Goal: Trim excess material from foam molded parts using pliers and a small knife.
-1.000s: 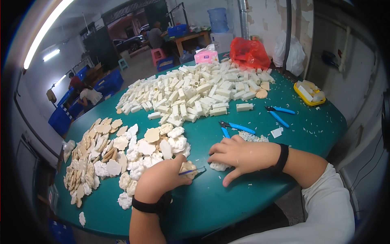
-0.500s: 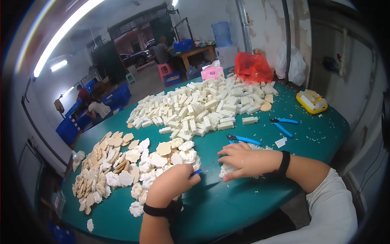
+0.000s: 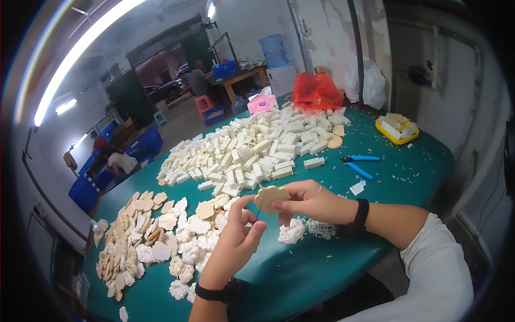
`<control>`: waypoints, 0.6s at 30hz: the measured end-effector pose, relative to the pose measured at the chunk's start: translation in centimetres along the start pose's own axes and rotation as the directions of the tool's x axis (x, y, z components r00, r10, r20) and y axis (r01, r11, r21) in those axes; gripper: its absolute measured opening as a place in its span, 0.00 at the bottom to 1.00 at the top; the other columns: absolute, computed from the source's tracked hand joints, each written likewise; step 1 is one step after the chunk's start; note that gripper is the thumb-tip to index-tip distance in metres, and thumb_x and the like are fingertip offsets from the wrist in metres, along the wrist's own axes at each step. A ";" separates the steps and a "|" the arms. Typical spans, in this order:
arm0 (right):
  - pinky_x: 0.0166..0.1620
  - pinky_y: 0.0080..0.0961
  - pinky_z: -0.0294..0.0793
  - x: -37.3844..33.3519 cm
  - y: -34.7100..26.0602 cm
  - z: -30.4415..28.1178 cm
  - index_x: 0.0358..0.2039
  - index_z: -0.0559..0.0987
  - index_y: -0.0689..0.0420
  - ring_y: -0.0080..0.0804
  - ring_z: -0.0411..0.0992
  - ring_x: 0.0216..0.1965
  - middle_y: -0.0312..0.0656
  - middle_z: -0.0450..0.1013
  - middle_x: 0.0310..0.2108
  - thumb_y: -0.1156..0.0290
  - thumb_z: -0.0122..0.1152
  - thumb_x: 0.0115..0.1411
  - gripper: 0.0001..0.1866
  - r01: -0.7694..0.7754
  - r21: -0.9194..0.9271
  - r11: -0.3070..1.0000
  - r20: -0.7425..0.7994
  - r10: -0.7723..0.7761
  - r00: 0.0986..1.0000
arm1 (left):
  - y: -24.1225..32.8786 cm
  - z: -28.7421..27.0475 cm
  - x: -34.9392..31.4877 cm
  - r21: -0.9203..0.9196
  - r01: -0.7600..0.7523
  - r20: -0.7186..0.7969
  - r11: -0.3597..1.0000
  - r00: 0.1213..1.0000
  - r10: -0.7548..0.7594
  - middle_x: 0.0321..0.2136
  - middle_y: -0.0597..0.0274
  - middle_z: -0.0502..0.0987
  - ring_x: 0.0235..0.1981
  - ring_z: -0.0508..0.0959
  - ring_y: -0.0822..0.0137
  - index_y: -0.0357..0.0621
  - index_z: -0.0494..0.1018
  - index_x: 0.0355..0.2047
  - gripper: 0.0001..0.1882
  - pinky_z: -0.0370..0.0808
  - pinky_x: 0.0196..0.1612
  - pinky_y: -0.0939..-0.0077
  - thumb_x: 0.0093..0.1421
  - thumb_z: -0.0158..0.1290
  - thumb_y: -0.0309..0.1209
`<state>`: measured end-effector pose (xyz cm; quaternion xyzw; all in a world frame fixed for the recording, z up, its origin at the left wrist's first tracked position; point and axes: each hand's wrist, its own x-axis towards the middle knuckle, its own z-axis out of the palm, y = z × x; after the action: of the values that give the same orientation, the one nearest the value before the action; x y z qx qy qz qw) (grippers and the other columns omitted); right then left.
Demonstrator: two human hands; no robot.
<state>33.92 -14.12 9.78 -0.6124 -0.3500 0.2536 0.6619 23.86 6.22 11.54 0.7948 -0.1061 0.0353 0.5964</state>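
Observation:
My right hand pinches a beige scalloped plaque between thumb and fingers, raised above the table. My left hand is closed on a thin dark tool whose narrow end lies against the plaque's left edge; the fingers hide the rest of it. Below the plaque, a white bumpy flower-shaped piece lies on the green tabletop, beside a heap of small white scraps. Left of my left hand spreads a pile of white and beige scalloped pieces.
Many pale rectangular blocks are heaped mid-table. Blue-handled nippers lie to the right, near a yellow tray. A red plastic bag and a pink tissue pack stand at the back. People sit farther off.
My right hand has lifted a beige plaque off the table. My left hand has turned and brought its thin tool to the plaque's edge. The view has shifted slightly right.

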 end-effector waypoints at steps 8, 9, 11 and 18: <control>0.35 0.19 0.74 -0.6 -0.4 0.5 0.60 0.76 0.59 0.18 0.72 0.31 0.38 0.78 0.39 0.73 0.62 0.66 0.22 0.222 -0.466 0.856 -0.136 -0.317 0.939 | -0.6 -0.5 0.5 0.277 -0.097 -0.192 0.956 0.969 0.154 0.26 0.64 0.71 0.27 0.68 0.73 0.36 0.77 0.42 0.13 0.67 0.32 0.76 0.73 0.49 0.33; 0.35 0.19 0.74 -0.5 -0.3 0.6 0.60 0.76 0.59 0.18 0.72 0.31 0.38 0.78 0.39 0.73 0.62 0.66 0.22 0.219 -0.465 0.858 -0.135 -0.313 0.940 | -0.7 -0.5 0.5 0.275 -0.093 -0.194 0.957 0.970 0.150 0.26 0.64 0.71 0.27 0.68 0.73 0.36 0.77 0.42 0.13 0.67 0.32 0.76 0.73 0.49 0.33; 0.35 0.21 0.74 -0.5 -0.1 0.7 0.58 0.78 0.60 0.22 0.74 0.32 0.42 0.79 0.43 0.74 0.63 0.65 0.20 0.381 -0.600 0.704 -0.063 -0.515 0.855 | -0.8 -0.6 0.5 0.267 -0.066 -0.181 0.962 0.976 0.118 0.25 0.63 0.71 0.27 0.69 0.71 0.35 0.77 0.40 0.11 0.67 0.32 0.75 0.71 0.51 0.31; 0.46 0.25 0.78 -0.5 0.1 0.7 0.56 0.79 0.60 0.37 0.79 0.47 0.48 0.77 0.54 0.77 0.64 0.63 0.19 0.435 -0.629 0.644 -0.046 -0.590 0.806 | -0.7 -0.2 0.4 0.346 -0.185 -0.189 0.920 0.947 0.261 0.25 0.59 0.72 0.26 0.69 0.67 0.34 0.76 0.38 0.10 0.67 0.32 0.74 0.70 0.53 0.30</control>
<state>33.08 -14.11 9.63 -0.6875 -0.4855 -0.1461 0.5199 24.42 6.51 11.00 0.8548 -0.1192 0.2126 0.4582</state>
